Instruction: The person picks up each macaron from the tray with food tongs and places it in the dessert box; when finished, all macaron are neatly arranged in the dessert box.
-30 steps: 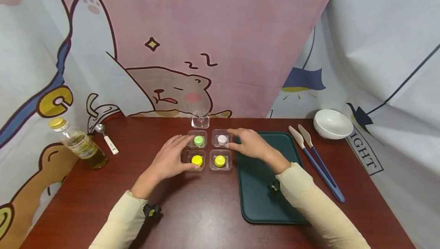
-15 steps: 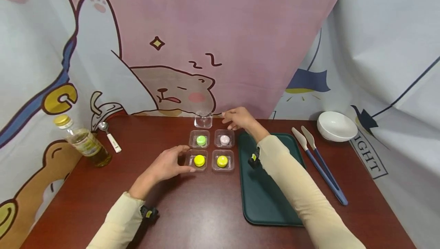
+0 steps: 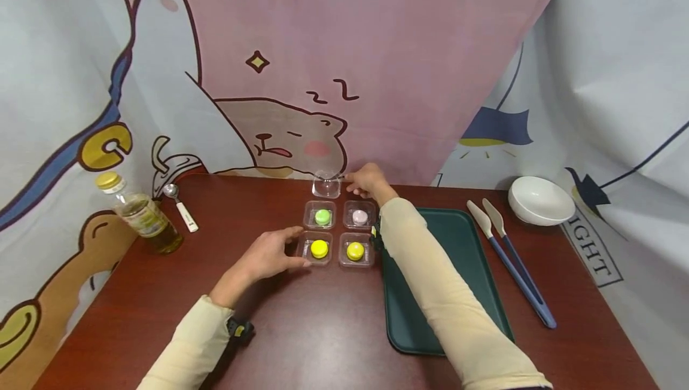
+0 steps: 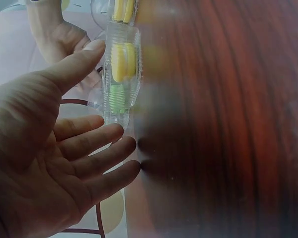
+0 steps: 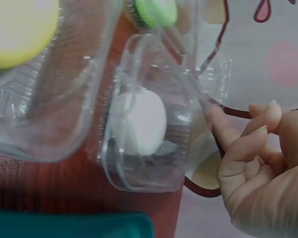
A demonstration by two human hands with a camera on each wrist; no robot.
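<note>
Clear plastic boxes stand in two rows of two, each with one macaron: green point(image 3: 323, 217) and pale pink point(image 3: 359, 217) behind, yellow point(image 3: 319, 249) and another yellow point(image 3: 355, 251) in front. Behind them, by the wall, are clear plastic lids point(image 3: 326, 188). My left hand point(image 3: 267, 256) has its fingers and thumb spread at the left side of the front-left box point(image 4: 120, 37). Beyond the pink macaron's box, my right hand point(image 3: 367, 180) reaches to the lids' right edge. Its index finger point(image 5: 222, 124) points out while the others bend loosely, holding nothing visible.
A dark green tray point(image 3: 414, 324) lies under the right sleeve. Blue-handled tongs point(image 3: 517, 270) and a white bowl point(image 3: 540, 200) are at the right. An oil bottle point(image 3: 145, 219) and a measuring spoon point(image 3: 183, 210) stand and lie at the left. A patterned cloth point(image 3: 404, 67) hangs behind.
My right hand has left the pink macaron's box and gone back and left to the lids. My left hand has drawn back slightly from the green one's box, staying by the front-left box.
</note>
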